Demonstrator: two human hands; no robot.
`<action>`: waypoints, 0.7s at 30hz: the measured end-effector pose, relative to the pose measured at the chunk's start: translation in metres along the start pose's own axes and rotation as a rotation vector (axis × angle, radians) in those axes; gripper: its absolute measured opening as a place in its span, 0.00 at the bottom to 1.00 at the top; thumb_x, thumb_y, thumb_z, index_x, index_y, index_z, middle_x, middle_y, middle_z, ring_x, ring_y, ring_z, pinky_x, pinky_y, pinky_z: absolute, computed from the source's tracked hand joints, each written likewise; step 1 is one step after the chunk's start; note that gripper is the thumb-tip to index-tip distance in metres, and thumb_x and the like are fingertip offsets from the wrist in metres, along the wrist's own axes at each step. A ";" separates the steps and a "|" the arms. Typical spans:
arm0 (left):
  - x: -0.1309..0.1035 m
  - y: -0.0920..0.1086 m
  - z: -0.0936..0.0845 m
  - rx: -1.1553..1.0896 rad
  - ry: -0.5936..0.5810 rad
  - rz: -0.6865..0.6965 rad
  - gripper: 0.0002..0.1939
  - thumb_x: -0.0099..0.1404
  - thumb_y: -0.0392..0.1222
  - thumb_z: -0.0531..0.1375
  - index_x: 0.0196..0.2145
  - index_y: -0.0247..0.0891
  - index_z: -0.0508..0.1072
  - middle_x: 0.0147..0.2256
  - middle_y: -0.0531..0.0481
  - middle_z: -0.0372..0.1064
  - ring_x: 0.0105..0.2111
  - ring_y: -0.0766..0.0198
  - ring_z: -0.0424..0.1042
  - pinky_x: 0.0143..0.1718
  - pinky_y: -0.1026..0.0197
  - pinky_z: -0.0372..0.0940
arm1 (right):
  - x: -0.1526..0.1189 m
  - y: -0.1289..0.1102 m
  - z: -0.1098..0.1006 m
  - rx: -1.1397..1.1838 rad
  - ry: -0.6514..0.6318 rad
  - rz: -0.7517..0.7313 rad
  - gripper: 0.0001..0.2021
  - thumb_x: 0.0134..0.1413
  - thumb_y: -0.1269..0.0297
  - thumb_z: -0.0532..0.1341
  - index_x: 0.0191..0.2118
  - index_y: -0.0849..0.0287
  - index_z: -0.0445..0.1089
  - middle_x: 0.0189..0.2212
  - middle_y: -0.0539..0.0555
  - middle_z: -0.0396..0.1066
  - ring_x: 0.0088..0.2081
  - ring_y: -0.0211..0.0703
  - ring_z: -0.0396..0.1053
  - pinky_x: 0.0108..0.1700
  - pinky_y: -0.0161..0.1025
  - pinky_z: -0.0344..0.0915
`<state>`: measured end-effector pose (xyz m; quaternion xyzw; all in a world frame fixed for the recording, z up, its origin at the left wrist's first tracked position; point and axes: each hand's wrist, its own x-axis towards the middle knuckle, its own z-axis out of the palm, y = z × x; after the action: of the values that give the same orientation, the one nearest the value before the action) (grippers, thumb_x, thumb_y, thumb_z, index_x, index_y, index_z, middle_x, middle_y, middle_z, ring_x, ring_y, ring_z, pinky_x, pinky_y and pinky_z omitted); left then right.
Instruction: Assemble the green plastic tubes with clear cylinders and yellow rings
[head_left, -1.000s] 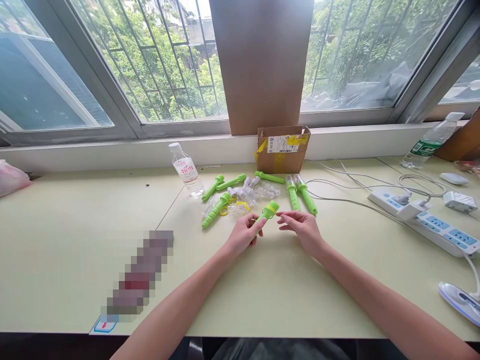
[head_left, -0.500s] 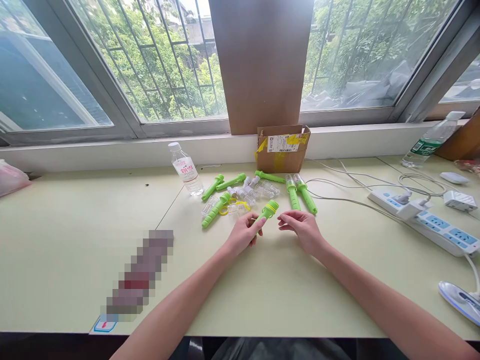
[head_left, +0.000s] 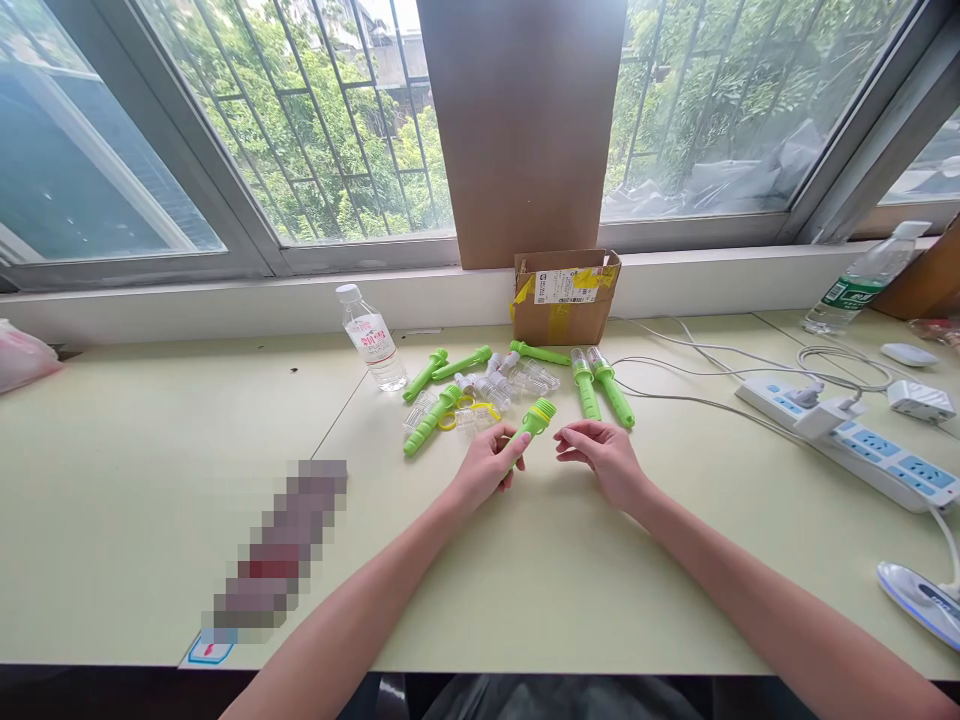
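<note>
The left hand is closed around a green plastic tube, held above the near side of the table with its ridged, threaded end tilted up to the far right. The right hand is just to the right of that end, apart from it, fingers loosely bent and tips close together; whether they pinch something small, I cannot tell. Beyond lie more green tubes, clear ribbed plastic caps and thin yellow rings; to their right, two capped tubes lie side by side. At the far edge, a brown cardboard box wears yellow tape and a white label with a barcode, its print too small to read. The clear left bottle has pinkish-red characters, not legible; the right bottle carries a green label with white lettering.
</note>
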<state>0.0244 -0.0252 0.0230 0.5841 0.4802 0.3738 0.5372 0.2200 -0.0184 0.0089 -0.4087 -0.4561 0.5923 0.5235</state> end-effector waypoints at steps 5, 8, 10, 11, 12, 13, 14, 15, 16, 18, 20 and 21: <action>0.000 0.000 0.000 0.004 -0.002 0.007 0.19 0.61 0.58 0.57 0.35 0.38 0.66 0.24 0.55 0.65 0.14 0.73 0.59 0.13 0.69 0.54 | 0.000 -0.001 0.001 0.005 -0.007 0.015 0.11 0.42 0.58 0.69 0.29 0.61 0.74 0.28 0.55 0.74 0.30 0.41 0.72 0.36 0.43 0.73; 0.000 0.000 0.000 0.010 -0.001 0.007 0.19 0.61 0.58 0.57 0.35 0.38 0.66 0.24 0.55 0.65 0.14 0.73 0.59 0.13 0.69 0.54 | 0.000 -0.002 0.000 0.007 -0.022 0.010 0.11 0.44 0.58 0.69 0.29 0.61 0.74 0.29 0.55 0.74 0.30 0.41 0.71 0.37 0.43 0.73; 0.000 0.001 0.000 0.014 -0.001 0.007 0.19 0.61 0.58 0.57 0.35 0.38 0.66 0.24 0.55 0.65 0.14 0.73 0.59 0.14 0.69 0.54 | -0.001 -0.003 0.000 0.003 -0.035 0.011 0.10 0.44 0.58 0.68 0.28 0.61 0.74 0.29 0.55 0.74 0.29 0.41 0.71 0.37 0.44 0.72; -0.001 0.001 0.000 0.016 -0.001 0.006 0.20 0.61 0.59 0.57 0.36 0.37 0.66 0.24 0.55 0.65 0.14 0.73 0.59 0.14 0.69 0.54 | -0.001 -0.003 0.001 -0.002 -0.043 0.013 0.11 0.45 0.58 0.68 0.28 0.61 0.74 0.29 0.55 0.74 0.29 0.40 0.71 0.38 0.44 0.72; -0.001 0.002 0.000 0.017 0.000 0.005 0.20 0.61 0.59 0.57 0.36 0.37 0.66 0.24 0.55 0.65 0.15 0.73 0.59 0.14 0.69 0.54 | -0.002 -0.004 0.001 -0.008 -0.054 0.016 0.11 0.45 0.58 0.68 0.28 0.61 0.75 0.29 0.55 0.74 0.29 0.40 0.71 0.38 0.44 0.72; -0.001 0.002 0.000 0.018 0.001 0.004 0.20 0.61 0.59 0.57 0.36 0.37 0.66 0.24 0.55 0.65 0.15 0.73 0.59 0.13 0.69 0.54 | -0.002 -0.005 0.001 -0.016 -0.063 0.017 0.11 0.45 0.57 0.68 0.28 0.62 0.75 0.28 0.55 0.74 0.28 0.40 0.71 0.38 0.44 0.72; -0.001 0.002 0.000 0.019 0.002 0.003 0.20 0.61 0.59 0.57 0.36 0.37 0.66 0.24 0.55 0.65 0.15 0.73 0.59 0.13 0.69 0.54 | -0.003 -0.005 0.002 -0.025 -0.072 0.018 0.11 0.45 0.57 0.68 0.28 0.62 0.75 0.28 0.55 0.74 0.28 0.40 0.71 0.38 0.44 0.72; -0.001 0.002 0.000 0.019 0.004 0.002 0.19 0.61 0.58 0.57 0.36 0.38 0.66 0.24 0.55 0.65 0.15 0.73 0.59 0.13 0.69 0.54 | -0.003 -0.006 0.002 -0.033 -0.080 0.019 0.12 0.45 0.57 0.68 0.28 0.62 0.75 0.28 0.55 0.74 0.28 0.40 0.71 0.38 0.45 0.72; -0.001 0.002 0.000 0.020 0.005 0.003 0.19 0.61 0.58 0.57 0.36 0.38 0.66 0.24 0.55 0.65 0.15 0.73 0.60 0.14 0.69 0.54 | -0.004 -0.006 0.003 -0.041 -0.086 0.018 0.12 0.45 0.57 0.68 0.28 0.62 0.75 0.28 0.55 0.74 0.28 0.40 0.71 0.39 0.45 0.72; -0.001 0.002 0.000 0.021 0.006 0.005 0.19 0.61 0.58 0.57 0.35 0.38 0.66 0.24 0.55 0.65 0.15 0.73 0.60 0.14 0.69 0.54 | -0.004 -0.006 0.003 -0.058 -0.099 0.016 0.12 0.45 0.56 0.68 0.28 0.62 0.76 0.28 0.55 0.74 0.29 0.41 0.71 0.39 0.45 0.71; -0.001 0.003 0.000 0.020 0.005 0.007 0.19 0.61 0.58 0.57 0.35 0.38 0.67 0.24 0.55 0.65 0.15 0.73 0.60 0.14 0.69 0.54 | -0.005 -0.005 0.003 -0.073 -0.114 0.010 0.13 0.46 0.56 0.67 0.29 0.62 0.76 0.28 0.55 0.74 0.29 0.41 0.71 0.40 0.45 0.71; -0.001 0.003 0.000 0.019 0.006 0.007 0.19 0.61 0.58 0.57 0.35 0.38 0.67 0.24 0.55 0.65 0.15 0.73 0.59 0.14 0.69 0.54 | -0.005 -0.005 0.003 -0.079 -0.119 0.006 0.13 0.46 0.55 0.67 0.29 0.63 0.76 0.27 0.55 0.74 0.29 0.42 0.71 0.40 0.46 0.71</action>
<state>0.0247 -0.0264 0.0258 0.5899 0.4833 0.3726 0.5288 0.2189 -0.0234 0.0141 -0.3947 -0.5083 0.5985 0.4771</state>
